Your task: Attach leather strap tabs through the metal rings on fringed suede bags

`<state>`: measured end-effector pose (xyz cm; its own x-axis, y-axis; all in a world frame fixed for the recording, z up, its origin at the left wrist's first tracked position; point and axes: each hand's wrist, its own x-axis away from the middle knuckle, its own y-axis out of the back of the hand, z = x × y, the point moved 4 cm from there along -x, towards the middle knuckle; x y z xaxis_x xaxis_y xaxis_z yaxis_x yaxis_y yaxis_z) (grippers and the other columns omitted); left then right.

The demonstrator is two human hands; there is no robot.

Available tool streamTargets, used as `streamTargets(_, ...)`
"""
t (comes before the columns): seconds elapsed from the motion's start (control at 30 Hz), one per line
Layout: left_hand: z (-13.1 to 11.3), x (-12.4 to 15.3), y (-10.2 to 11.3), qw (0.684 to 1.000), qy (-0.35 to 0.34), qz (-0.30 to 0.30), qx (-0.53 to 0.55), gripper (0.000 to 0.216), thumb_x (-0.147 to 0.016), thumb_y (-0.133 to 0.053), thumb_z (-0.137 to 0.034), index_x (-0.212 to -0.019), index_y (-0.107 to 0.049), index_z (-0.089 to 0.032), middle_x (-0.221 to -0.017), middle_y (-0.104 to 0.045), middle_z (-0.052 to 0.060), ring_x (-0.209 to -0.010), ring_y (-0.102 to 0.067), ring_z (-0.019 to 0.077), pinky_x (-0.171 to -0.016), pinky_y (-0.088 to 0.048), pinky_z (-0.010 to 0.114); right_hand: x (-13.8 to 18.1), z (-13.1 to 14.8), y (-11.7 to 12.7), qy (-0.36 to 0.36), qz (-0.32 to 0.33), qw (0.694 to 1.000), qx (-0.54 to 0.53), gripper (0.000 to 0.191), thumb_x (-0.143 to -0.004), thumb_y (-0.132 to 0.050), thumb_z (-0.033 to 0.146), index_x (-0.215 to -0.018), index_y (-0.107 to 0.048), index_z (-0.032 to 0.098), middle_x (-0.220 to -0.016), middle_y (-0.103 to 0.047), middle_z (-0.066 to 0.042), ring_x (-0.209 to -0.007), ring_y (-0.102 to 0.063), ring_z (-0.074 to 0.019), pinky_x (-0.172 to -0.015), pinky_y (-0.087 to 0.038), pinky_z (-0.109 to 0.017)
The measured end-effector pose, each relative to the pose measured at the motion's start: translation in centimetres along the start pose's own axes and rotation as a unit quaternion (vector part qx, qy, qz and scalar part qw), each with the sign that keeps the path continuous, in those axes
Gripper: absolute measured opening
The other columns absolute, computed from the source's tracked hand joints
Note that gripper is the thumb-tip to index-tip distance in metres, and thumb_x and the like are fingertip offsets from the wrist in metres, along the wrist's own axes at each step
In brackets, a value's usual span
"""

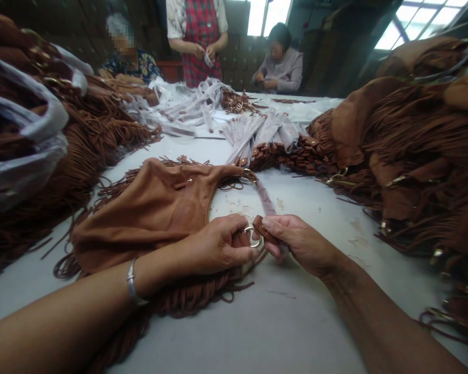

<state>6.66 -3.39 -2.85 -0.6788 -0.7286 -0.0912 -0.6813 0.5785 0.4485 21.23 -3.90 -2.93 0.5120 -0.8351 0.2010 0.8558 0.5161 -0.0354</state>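
Observation:
A brown fringed handbag (167, 208) lies on its side on the white table, its zipped pocket facing up. My left hand (226, 241) is closed on a metal ring (253, 237) at the bag's near corner. Beside it, my right hand (292, 236) pinches the brown leather end tab (262, 226) of a strap, right at the ring. Whether the tab passes through the ring I cannot tell. The plastic-wrapped strap (264, 197) runs from my right hand to a metal ring (249, 174) at the bag's far corner.
Fringed bags are heaped at left (97, 130) and right (382, 135). Wrapped straps (253, 135) with brown ends lie in a pile beyond the handbag. Across the white table (296, 322) are three people, one in a checked apron (202, 41) holding a strap.

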Motion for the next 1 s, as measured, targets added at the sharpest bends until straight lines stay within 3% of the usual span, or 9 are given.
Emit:
streamTargets(0.13, -0.2, 0.5, 0.0, 0.994, -0.008, -0.059, -0.095, 0.022, -0.075, -0.063, -0.031, -0.085, -0.05, -0.016, -0.069, -0.048, -0.003, -0.058, -0.044, 0.009, -0.05, -0.036, 0.018, 0.2, 0.1, -0.3, -0.007, 0.016, 1.0, 0.008, 0.036, -0.086, -0.049, 0.048, -0.07, -0.048, 0.015, -0.05, -0.044, 0.004, -0.045, -0.034, -0.0086, -0.045, -0.028, -0.022)
streamTargets(0.23, -1.0, 1.1, -0.1, 0.967, -0.063, -0.12, -0.215, 0.025, -0.078, -0.06, -0.03, -0.098, -0.054, -0.017, -0.081, -0.053, 0.002, -0.07, -0.051, 0.0135, -0.061, -0.044, 0.022, 0.3, 0.1, -0.2, -0.009, 0.024, 1.0, -0.006, 0.035, -0.086, -0.05, 0.046, -0.069, -0.048, 0.015, -0.05, -0.043, 0.004, -0.045, -0.033, -0.0083, -0.045, -0.026, -0.022)
streamTargets(0.4, -1.9, 1.4, -0.9, 0.908, -0.137, -0.116, -0.378, 0.031, -0.09, -0.043, -0.034, -0.11, -0.051, -0.012, -0.084, -0.057, 0.007, -0.075, -0.056, 0.0178, -0.065, -0.05, 0.028, 0.3, -0.1, 0.1, -0.021, 0.021, 0.999, -0.026, 0.034, -0.086, -0.049, 0.044, -0.07, -0.05, 0.015, -0.049, -0.043, 0.004, -0.043, -0.032, -0.008, -0.044, -0.025, -0.023)
streamTargets(0.6, -2.4, 1.0, -1.3, 0.857, -0.172, -0.101, -0.475, 0.031, -0.094, -0.032, -0.03, -0.106, -0.049, -0.008, -0.081, -0.059, 0.009, -0.074, -0.058, 0.02, -0.063, -0.051, 0.031, 0.4, -0.1, 0.2, -0.039, 0.01, 0.999, -0.02, 0.037, -0.084, -0.052, 0.046, -0.066, -0.051, 0.014, -0.048, -0.043, 0.003, -0.041, -0.032, -0.0069, -0.042, -0.025, -0.021)
streamTargets(0.7, -2.4, 0.8, -1.3, 0.86, -0.195, -0.07, -0.467, 0.03, -0.094, -0.032, -0.03, -0.102, -0.049, -0.007, -0.079, -0.059, 0.008, -0.07, -0.057, 0.02, -0.059, -0.051, 0.031, 0.4, 0.0, 0.7, -0.035, 0.0, 0.999, 0.005, 0.038, -0.084, -0.051, 0.047, -0.063, -0.05, 0.015, -0.047, -0.044, 0.003, -0.04, -0.034, -0.007, -0.041, -0.026, -0.021)
streamTargets(0.83, -1.8, 0.8, -1.2, 0.875, -0.17, -0.016, -0.454, 0.03, -0.093, -0.032, -0.033, -0.091, -0.051, -0.009, -0.078, -0.059, 0.008, -0.069, -0.056, 0.0208, -0.058, -0.05, 0.032, 0.4, -0.1, 1.9, -0.036, -0.051, 0.996, 0.064, 0.036, -0.083, -0.051, 0.047, -0.071, -0.055, 0.014, -0.046, -0.046, 0.003, -0.04, -0.035, -0.0072, -0.041, -0.027, -0.02)
streamTargets(1.0, -1.9, 0.8, -1.1, 0.892, -0.157, -0.011, -0.424, 0.024, -0.092, -0.04, -0.03, -0.098, -0.049, -0.009, -0.084, -0.06, 0.009, -0.074, -0.057, 0.0213, -0.065, -0.051, 0.034, 0.5, -0.4, 1.7, -0.036, 0.006, 0.993, 0.115, 0.038, -0.086, -0.046, 0.047, -0.066, -0.048, 0.015, -0.047, -0.043, 0.004, -0.039, -0.03, -0.0059, -0.039, -0.022, -0.02)
